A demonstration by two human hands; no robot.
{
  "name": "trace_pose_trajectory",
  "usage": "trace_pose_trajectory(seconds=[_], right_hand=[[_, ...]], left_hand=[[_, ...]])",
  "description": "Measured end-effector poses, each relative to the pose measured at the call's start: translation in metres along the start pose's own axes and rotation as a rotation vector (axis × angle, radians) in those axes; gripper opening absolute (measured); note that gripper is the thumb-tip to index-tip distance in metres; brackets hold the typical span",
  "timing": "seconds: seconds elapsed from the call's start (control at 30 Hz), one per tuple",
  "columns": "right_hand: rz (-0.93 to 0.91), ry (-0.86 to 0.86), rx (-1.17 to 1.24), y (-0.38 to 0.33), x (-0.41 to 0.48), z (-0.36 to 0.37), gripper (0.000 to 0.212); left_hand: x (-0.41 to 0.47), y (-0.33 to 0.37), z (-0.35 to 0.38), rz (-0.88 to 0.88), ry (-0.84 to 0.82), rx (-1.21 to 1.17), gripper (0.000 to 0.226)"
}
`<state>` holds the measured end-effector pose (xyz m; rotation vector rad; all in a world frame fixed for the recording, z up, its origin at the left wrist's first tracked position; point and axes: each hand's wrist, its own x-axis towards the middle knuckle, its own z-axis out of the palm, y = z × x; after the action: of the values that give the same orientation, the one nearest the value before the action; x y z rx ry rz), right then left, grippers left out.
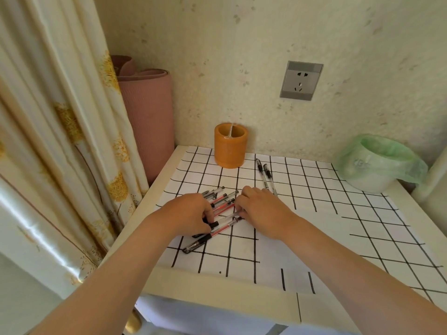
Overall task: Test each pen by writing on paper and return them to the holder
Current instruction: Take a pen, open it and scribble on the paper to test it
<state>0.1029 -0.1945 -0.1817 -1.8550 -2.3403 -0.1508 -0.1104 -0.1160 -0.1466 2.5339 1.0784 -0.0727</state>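
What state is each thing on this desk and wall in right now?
Paper: spread flat, grid-lined.
Pen holder: upright, no pens showing.
Pen pile: lying loose on the paper.
Two other pens: flat, apart from the pile.
Left hand: fingers curled on pile.
Right hand: fingers curled on pile.
Socket: nothing plugged in.
Bin: bag-lined.

On my left a cream curtain (60, 141) with yellow flower prints hangs down past the left edge of the white table (217, 293). Beyond it, in the far left corner, a rolled pink mat (150, 112) stands upright against the speckled wall (229, 56). A grey socket (301, 80) is set in that wall, further right. On the table's far right corner sits a small white bin (362, 176), lined with a green bag (396, 153).
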Motion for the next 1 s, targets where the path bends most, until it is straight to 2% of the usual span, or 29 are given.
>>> trace_pose_trajectory(seconds=[0.13, 0.3, 0.4, 0.5, 0.6, 0.7, 0.8, 1.0], right_hand=[[0.034, 0.026, 0.047, 0.007, -0.004, -0.013, 0.016], [0.123, 0.125, 0.133, 0.021, -0.019, -0.031, 0.005], [0.157, 0.123, 0.147, 0.018, -0.033, -0.036, 0.016], [0.168, 0.089, 0.275, 0.008, -0.042, -0.041, 0.037], [0.197, 0.038, 0.310, 0.003, -0.044, -0.039, 0.031], [0.204, 0.049, 0.137, 0.012, -0.046, -0.038, 0.032], [0.221, 0.065, 0.073, 0.025, -0.048, -0.039, 0.032], [0.218, 0.021, 0.261, 0.035, -0.055, -0.031, 0.022]], left_hand=[[0.005, 0.003, 0.000, -0.007, -0.004, 0.009, 0.019], [0.011, 0.014, -0.005, 0.003, 0.165, -0.062, 0.011], [0.016, 0.029, -0.004, 0.038, 0.219, -0.100, 0.010], [0.021, 0.046, 0.001, 0.101, 0.210, -0.152, 0.011], [0.026, 0.060, 0.007, 0.156, 0.213, -0.134, 0.011], [0.032, 0.067, 0.007, 0.155, 0.209, -0.115, 0.017], [0.038, 0.072, 0.005, 0.162, 0.192, -0.107, 0.019], [0.049, 0.084, 0.007, 0.198, 0.130, -0.056, 0.017]])
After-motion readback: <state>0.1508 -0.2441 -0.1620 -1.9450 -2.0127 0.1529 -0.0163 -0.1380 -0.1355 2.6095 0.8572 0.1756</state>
